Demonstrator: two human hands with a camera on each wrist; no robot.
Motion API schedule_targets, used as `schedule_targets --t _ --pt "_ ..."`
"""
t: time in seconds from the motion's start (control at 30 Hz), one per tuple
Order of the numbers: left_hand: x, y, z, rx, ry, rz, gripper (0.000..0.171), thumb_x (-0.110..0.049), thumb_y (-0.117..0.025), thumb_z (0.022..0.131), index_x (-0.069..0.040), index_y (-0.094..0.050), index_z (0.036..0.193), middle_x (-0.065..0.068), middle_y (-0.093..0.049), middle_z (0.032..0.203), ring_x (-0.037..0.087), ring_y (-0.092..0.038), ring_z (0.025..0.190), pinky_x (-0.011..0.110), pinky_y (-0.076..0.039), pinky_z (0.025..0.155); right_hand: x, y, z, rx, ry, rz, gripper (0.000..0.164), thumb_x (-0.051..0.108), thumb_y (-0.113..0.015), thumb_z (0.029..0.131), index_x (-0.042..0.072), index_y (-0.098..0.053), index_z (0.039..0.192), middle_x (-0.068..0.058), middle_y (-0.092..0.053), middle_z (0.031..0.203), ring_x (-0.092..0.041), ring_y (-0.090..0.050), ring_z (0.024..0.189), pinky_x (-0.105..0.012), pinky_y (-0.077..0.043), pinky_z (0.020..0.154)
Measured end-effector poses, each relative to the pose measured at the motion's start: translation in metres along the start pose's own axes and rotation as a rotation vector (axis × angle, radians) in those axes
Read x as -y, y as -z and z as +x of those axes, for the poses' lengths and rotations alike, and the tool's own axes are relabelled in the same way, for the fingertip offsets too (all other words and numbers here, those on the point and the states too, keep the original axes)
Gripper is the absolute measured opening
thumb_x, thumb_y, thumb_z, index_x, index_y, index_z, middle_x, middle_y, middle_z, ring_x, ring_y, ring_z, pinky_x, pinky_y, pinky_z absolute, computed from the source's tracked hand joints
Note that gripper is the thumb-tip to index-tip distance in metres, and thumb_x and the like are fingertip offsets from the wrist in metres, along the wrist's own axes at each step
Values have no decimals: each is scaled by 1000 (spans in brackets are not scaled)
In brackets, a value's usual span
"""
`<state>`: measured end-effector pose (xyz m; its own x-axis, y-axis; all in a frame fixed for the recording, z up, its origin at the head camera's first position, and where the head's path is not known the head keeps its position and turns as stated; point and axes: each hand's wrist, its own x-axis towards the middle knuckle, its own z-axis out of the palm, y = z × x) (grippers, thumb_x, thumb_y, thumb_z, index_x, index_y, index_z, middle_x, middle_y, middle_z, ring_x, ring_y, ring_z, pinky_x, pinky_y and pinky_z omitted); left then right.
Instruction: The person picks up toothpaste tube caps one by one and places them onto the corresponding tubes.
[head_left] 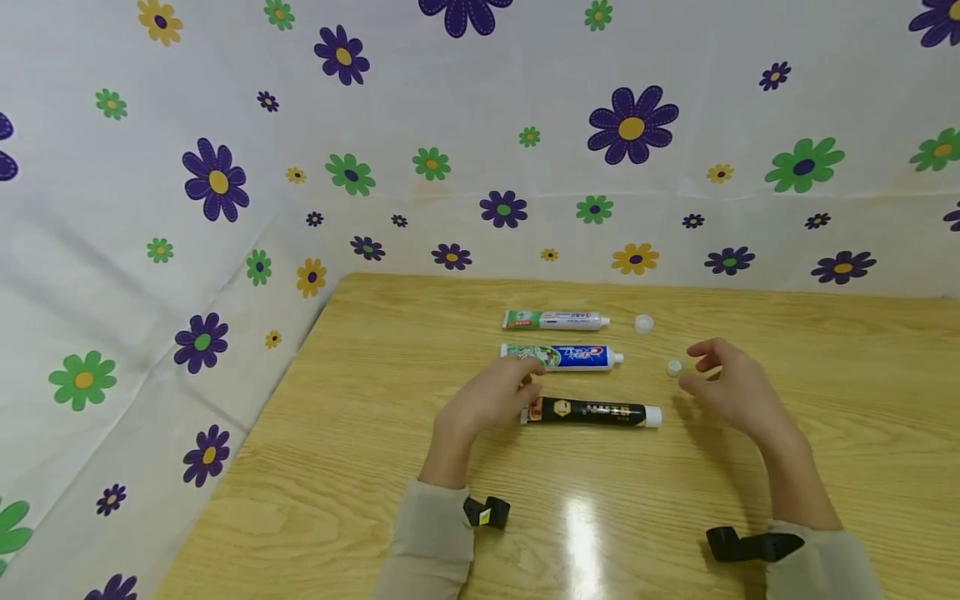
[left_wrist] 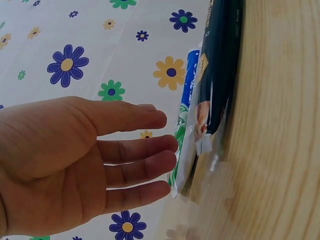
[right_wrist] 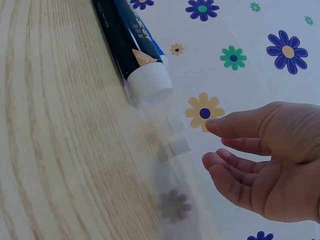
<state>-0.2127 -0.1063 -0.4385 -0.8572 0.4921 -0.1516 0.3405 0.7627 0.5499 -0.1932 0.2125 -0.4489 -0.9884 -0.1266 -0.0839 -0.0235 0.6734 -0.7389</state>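
Three toothpaste tubes lie in a column on the table, nozzle ends to the right. Nearest is a black toothpaste tube (head_left: 592, 412) with its white cap (right_wrist: 150, 83) on. Behind it is a blue and green toothpaste tube (head_left: 585, 357), its nozzle bare. Farthest back lies a green and white toothpaste tube (head_left: 558, 320), also uncapped. My left hand (head_left: 491, 395) hovers at the tail ends of the two nearer tubes, fingers extended and holding nothing. Just right of a small pale cap (head_left: 674, 367), my right hand (head_left: 731, 392) has its fingers loosely bent and apart, with nothing between them.
A larger clear-white cap (head_left: 644, 323) sits right of the farthest tube's nozzle. The wooden table (head_left: 360, 375) ends at the back and left against a white flowered cloth (head_left: 450, 100). Black wrist cameras (head_left: 753, 546) are strapped over both sleeves.
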Motion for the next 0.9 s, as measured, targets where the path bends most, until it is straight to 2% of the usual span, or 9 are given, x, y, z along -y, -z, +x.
schedule_targets --t 0.1,0.27,0.37,0.47,0.57,0.7,0.8,0.9 --pt "3 4 3 -30 9 2 29 -12 -53 103 -3 -61 129 10 -66 113 20 -59 95 35 -52 83 -6 1 4 -8 -23 27 54 21 -66 95 -8 -47 136 -27 -54 117 -41 -58 103 -38 -54 75" --pt "10 8 9 -91 59 33 28 -13 -53 103 -4 -62 128 9 -64 111 20 -57 94 35 -52 84 -13 -1 11 13 -69 67 57 21 -69 93 -8 -45 136 -25 -53 114 -28 -59 87 -27 -52 68" --pt "16 11 11 -118 79 49 30 -14 -54 102 -5 -61 130 12 -60 122 25 -57 109 39 -50 95 -14 -5 16 32 -78 74 55 18 -69 92 -9 -46 134 -22 -55 108 -23 -59 80 -25 -53 65" --pt "22 12 13 -129 101 70 33 -14 -55 102 -8 -59 134 14 -55 134 32 -50 127 44 -44 106 -15 -9 20 47 -72 55 54 17 -71 90 -11 -48 131 -17 -58 100 -21 -57 79 -25 -50 65" --pt "27 12 13 -111 137 108 40 -14 -55 102 -11 -54 141 14 -49 145 35 -42 138 48 -37 113 -15 -13 24 48 -61 34 52 18 -71 89 -10 -51 129 -13 -59 94 -20 -54 78 -27 -47 66" --pt "28 12 13 -41 184 122 48 -13 -52 103 -12 -44 150 14 -41 154 36 -36 142 49 -32 115 -16 -15 26 31 -42 26 47 17 -70 89 -8 -54 126 -12 -59 92 -20 -53 77 -27 -45 65" --pt "27 12 13 -15 186 108 49 -12 -50 102 -10 -43 150 15 -40 154 35 -38 142 48 -32 115 -16 -16 26 11 -29 17 43 15 -69 89 -8 -56 123 -11 -58 90 -19 -51 77 -26 -44 64" --pt "26 10 12 -28 171 113 47 -11 -52 102 -8 -45 149 15 -41 153 34 -38 142 47 -33 115 -18 -17 27 -2 -20 3 39 14 -69 90 -7 -58 120 -10 -58 89 -19 -50 76 -26 -43 63"
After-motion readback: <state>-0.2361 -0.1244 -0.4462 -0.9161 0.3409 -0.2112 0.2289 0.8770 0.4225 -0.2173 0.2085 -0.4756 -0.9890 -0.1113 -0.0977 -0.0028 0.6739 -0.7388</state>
